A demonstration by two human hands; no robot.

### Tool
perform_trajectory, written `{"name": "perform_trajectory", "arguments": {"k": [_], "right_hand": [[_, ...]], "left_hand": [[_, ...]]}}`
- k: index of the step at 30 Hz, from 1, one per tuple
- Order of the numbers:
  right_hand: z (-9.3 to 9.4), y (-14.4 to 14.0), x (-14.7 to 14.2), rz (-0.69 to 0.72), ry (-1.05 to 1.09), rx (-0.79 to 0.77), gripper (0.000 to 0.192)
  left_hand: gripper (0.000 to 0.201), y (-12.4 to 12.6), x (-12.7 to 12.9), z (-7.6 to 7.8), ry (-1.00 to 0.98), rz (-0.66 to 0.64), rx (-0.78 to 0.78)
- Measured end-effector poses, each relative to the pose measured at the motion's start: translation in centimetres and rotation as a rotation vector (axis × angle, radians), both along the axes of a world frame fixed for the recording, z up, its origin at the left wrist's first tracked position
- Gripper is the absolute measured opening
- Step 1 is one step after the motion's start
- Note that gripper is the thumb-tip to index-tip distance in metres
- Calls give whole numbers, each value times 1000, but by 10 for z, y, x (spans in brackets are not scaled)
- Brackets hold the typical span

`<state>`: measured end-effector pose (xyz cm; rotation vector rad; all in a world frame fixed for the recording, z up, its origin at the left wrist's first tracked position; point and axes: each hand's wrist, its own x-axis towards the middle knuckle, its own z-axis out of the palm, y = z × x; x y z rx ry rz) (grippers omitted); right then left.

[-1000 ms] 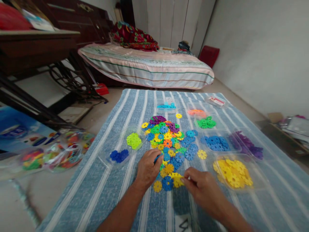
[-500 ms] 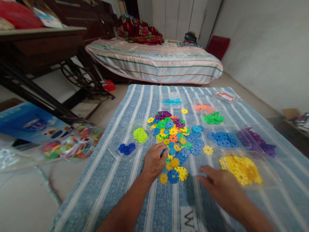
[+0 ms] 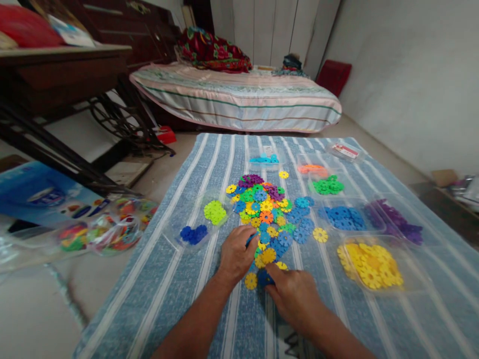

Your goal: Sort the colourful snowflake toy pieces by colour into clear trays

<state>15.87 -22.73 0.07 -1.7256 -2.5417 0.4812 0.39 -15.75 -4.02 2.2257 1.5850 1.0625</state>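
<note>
A mixed pile of flower-shaped plastic discs (image 3: 266, 217) lies on the striped cloth, in yellow, blue, green, purple and orange. At its left edge my left hand (image 3: 237, 252) is closed around a blue disc (image 3: 251, 239), mostly hidden by the fingers. My right hand (image 3: 295, 294) is at the near end of the pile, thumb and forefinger closing on a dark blue disc (image 3: 264, 277). Beside that disc lies a single yellow disc (image 3: 251, 280). Another yellow disc (image 3: 281, 266) shows partly behind the right fingers.
To the right stand clear boxes of yellow discs (image 3: 370, 265), blue discs (image 3: 343, 218), purple discs (image 3: 398, 222) and green discs (image 3: 328, 185). On the left, one clear tray holds lime discs (image 3: 214, 213) and dark blue discs (image 3: 193, 234). A loose yellow disc (image 3: 320, 235) lies right of the pile.
My right hand has moved left from beside the yellow box to the dark blue disc at the pile's near end. My left hand stays at the pile with its blue disc.
</note>
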Motion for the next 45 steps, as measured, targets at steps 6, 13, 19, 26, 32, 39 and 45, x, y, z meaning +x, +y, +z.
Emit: {"name": "perform_trajectory", "arguments": {"k": [6, 13, 19, 26, 32, 39, 45], "right_hand": [[10, 4, 27, -103, 222, 49, 20], [42, 43, 125, -609, 56, 598, 40], [28, 33, 116, -537, 122, 506, 38], [-4, 2, 27, -153, 13, 78, 34], [-9, 0, 10, -100, -84, 99, 30], [-17, -6, 11, -53, -44, 276, 28], [-18, -9, 21, -59, 24, 439, 27]], "left_hand": [[17, 1, -1, -2, 2, -4, -8], [15, 2, -1, -3, 0, -3, -12], [15, 1, -1, -4, 9, -8, -13], [16, 1, 0, -3, 12, -3, -11], [15, 0, -1, -2, -3, -5, -9], [14, 0, 0, -1, -7, -2, -18], [14, 0, 0, 1, 9, -5, -18]]}}
